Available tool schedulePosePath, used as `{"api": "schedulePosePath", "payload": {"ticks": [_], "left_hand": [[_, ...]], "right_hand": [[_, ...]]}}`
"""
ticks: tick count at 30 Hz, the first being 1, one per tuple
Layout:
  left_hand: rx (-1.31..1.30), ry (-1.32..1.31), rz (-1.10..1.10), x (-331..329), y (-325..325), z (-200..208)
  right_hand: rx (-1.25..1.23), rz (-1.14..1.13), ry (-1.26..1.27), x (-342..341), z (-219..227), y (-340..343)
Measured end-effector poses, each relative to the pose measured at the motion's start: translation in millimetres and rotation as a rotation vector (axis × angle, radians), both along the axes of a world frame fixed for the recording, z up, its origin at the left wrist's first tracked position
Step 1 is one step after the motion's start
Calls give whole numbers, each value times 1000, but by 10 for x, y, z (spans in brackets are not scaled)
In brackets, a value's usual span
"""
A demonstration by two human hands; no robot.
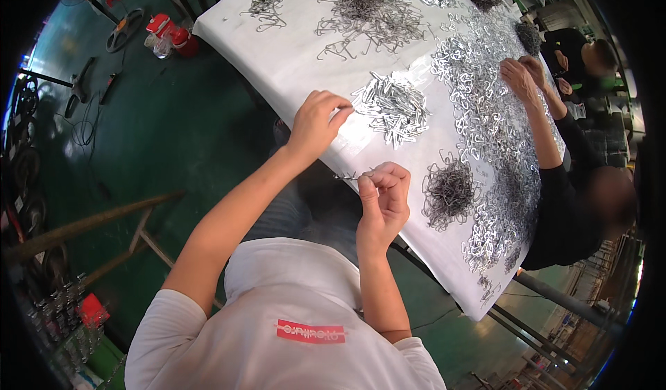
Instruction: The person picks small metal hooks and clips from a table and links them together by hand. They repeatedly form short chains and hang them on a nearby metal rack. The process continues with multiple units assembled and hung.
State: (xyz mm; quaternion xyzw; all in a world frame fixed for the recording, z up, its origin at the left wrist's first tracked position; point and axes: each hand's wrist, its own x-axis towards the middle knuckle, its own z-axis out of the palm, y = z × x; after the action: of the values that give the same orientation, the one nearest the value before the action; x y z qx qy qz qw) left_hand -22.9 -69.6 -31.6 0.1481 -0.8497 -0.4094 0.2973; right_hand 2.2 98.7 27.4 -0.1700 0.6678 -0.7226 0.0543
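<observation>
My left hand point(316, 128) is at the near edge of a pile of small silver metal strips point(395, 109) on the white-covered table. Its thumb and index finger are closed together; what they may pinch is too small to make out. Closer to my body, my right hand point(388, 199) is closed at the table's near edge. From its fingertips a thin metal wire piece point(345, 177) sticks out to the left, with its far end bare. A heap of dark bent wire hooks point(449, 192) lies just to the right of this hand.
On the white table point(277, 50), silver clips point(479, 105) spread along the right side, and more wire hooks point(371, 8) lie at the far end. Across from me, co-workers' hands point(522, 78) work over the clips. Red bottles point(182, 41) stand beyond the left edge.
</observation>
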Motion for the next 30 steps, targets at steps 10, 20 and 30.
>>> {"api": "schedulePosePath", "payload": {"ticks": [10,20,30], "left_hand": [[-282,-232,-12,-440,-11,-138],[857,-162,-197,621,136,623],[628,-146,-164,814,190,827]], "right_hand": [[59,37,45,-2,-14,10],[160,42,168,-1,-104,-47],[297,34,350,-16,-127,-187]]}}
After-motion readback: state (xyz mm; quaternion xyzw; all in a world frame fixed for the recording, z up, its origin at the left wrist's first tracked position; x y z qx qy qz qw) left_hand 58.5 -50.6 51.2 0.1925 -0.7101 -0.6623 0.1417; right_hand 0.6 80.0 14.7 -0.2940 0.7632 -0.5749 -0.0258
